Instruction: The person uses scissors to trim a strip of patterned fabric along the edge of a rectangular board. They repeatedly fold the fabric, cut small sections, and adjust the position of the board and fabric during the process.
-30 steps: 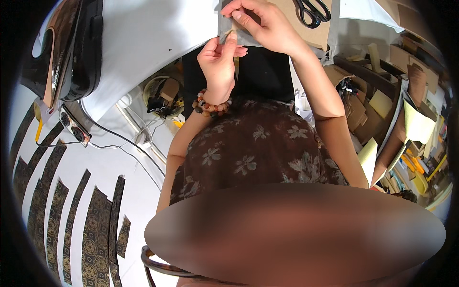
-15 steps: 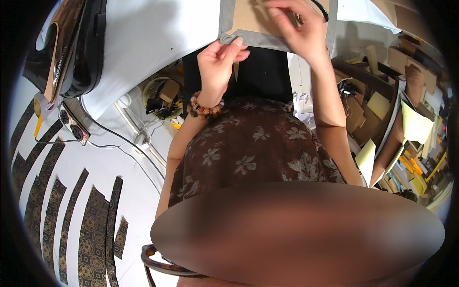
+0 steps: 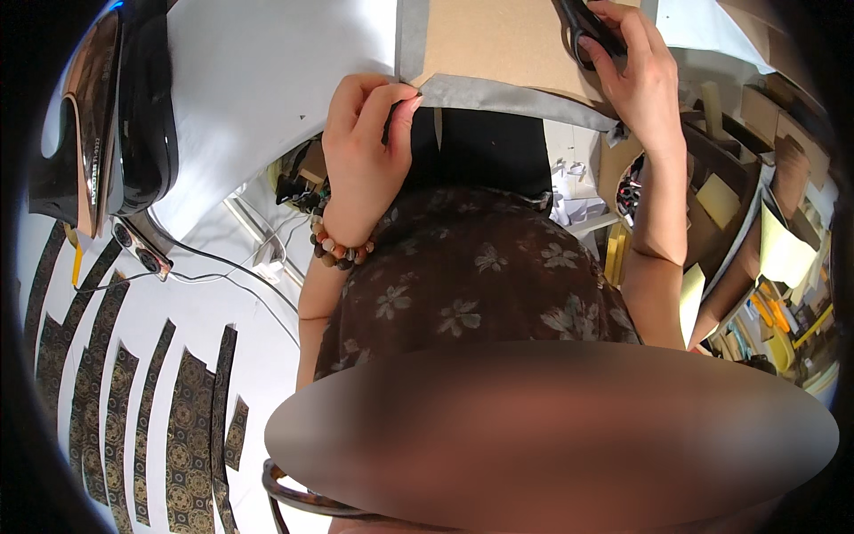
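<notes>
A tan board [image 3: 507, 44] lies at the table's front edge, with grey fabric [image 3: 511, 96] folded over its left and near borders. My left hand [image 3: 365, 133] is closed in a pinch at the board's near left corner, thumb and forefinger on the fabric there. Exactly what sits between those fingertips is mostly hidden. Over the board's right side, my right hand [image 3: 645, 80] grips black-handled scissors [image 3: 592, 31]; their blades lie beyond the top of the view. At the near right corner the fabric bunches into a small loose tuft.
A glossy black appliance [image 3: 147, 107] stands on the white table [image 3: 258, 80] at left. Below it are a power strip [image 3: 142, 249] and cables. Patterned dark fabric strips [image 3: 191, 418] lie at lower left. Cardboard and yellow scraps [image 3: 787, 245] crowd the right side.
My left hand has shifted left and turned, its pinch now at the corner. The right hand has moved right and down, bringing the scissors further into view. More of the near fabric border shows.
</notes>
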The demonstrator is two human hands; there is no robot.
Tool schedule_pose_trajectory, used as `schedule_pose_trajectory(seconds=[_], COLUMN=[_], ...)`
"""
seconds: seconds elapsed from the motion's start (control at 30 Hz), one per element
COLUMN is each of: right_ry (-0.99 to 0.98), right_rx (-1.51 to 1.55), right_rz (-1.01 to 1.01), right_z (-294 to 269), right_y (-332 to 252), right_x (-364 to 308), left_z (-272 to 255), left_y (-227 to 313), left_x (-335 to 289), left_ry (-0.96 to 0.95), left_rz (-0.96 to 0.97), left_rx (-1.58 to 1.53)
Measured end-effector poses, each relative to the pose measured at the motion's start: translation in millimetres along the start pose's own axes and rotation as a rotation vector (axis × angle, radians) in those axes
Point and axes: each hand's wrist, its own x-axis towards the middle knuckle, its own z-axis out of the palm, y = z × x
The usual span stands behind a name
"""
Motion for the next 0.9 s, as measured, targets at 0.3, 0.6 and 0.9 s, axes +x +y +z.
schedule_pose_trajectory(seconds=[0.3, 0.6, 0.9], right_ry=[0.063, 0.025, 0.303], right_rx=[-0.142, 0.613, 0.388], right_rz=[-0.168, -0.021, 0.129], right_z=[1.2, 76.0, 95.4], right_y=[-20.2, -82.9, -92.1], right_x=[7.5, -30.1, -47.1], left_z=[-4.1, -1.3, 3.6], left_y=[-3.8, -5.9, -2.7], left_x=[-5.4, -8.1, 5.0], left_ry=[0.014, 0.080, -0.111], left_rz=[-0.021, -0.167, 0.017], left_rx=[0.001, -0.218, -0.188])
